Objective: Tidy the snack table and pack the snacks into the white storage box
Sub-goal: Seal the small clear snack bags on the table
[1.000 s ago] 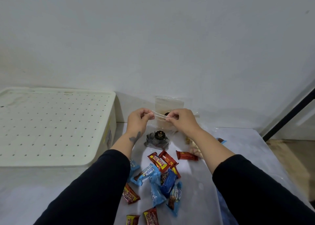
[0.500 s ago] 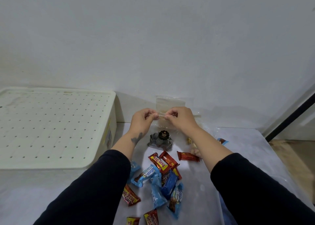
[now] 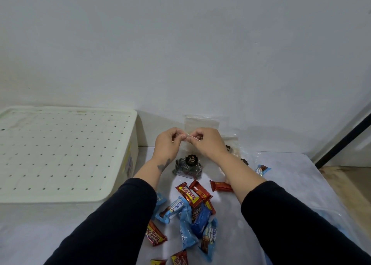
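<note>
clear plastic bag [image 3: 201,122]: crinkled, see-through | left hand [image 3: 166,142] grip: pinching bag | right hand [image 3: 206,142] grip: pinching bag

home room, plain white wall [image 3: 180,44], snack table [image 3: 291,184]

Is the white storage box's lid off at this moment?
No, the perforated lid sits closed on the white storage box while both hands pinch a clear bag.
</note>
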Tool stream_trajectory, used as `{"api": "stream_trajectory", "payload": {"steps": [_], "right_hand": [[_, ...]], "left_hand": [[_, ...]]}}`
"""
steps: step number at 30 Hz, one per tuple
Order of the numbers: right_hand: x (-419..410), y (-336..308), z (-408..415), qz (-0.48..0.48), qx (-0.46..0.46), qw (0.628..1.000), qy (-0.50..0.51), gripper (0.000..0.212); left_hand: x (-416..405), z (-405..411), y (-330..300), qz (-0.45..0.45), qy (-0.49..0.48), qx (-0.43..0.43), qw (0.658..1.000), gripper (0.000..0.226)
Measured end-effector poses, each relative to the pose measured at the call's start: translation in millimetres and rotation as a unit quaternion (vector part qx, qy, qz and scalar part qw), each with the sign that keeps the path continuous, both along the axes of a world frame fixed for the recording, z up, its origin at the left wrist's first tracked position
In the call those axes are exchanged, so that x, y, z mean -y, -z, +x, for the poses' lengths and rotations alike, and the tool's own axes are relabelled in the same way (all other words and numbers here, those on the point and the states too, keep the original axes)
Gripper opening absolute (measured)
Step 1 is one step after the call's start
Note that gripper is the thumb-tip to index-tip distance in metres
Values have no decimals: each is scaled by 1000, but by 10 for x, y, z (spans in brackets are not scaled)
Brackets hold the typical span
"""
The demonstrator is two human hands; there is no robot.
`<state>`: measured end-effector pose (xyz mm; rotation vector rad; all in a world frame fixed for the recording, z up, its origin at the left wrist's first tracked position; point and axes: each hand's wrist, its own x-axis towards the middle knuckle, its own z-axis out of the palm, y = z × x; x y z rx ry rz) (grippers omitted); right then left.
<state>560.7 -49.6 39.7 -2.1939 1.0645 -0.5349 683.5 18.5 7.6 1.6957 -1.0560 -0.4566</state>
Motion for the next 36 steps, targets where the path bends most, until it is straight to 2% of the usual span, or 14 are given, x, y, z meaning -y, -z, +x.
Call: {"api": "stream_trajectory", "payload": {"steps": [4,7,10,12,15,19,22,26,29,31,36], "right_hand": [[67,-132,-58,110,27,994,1,32],[106,-133,-109,140,-6,990,-4,16],[80,-86,-78,126,20,992,24,13],[41,-78,-30,107,39,993,39,12],[2,-52,63,83,53,994,38,12],[-16,-17,139,56,43,996,47,11],[-10,1,163,42,36,997,54,12],[6,3,212,23,27,999,27,17],[58,22,227,56,22,998,-6,24],[103,60,288,51,16,999,14,17],[191,70,529,45,95,992,64,21]], "left_hand": [[-8,96,15,-31,-25,-33,999,9],[-20,115,16,-35,-37,-37,998,6],[-13,62,42,-38,-102,-40,993,19],[-20,22,32,0,-133,-51,990,24],[-53,-48,13,30,-74,-86,993,37],[-99,-81,-17,10,-51,-139,989,27],[-113,-82,-15,4,-58,-143,988,24],[-114,-63,-4,-14,-90,-161,983,24],[-95,14,3,-32,-116,-176,977,24],[-56,80,17,-41,-141,-186,971,25],[76,268,11,-47,-187,-189,963,25]]}}
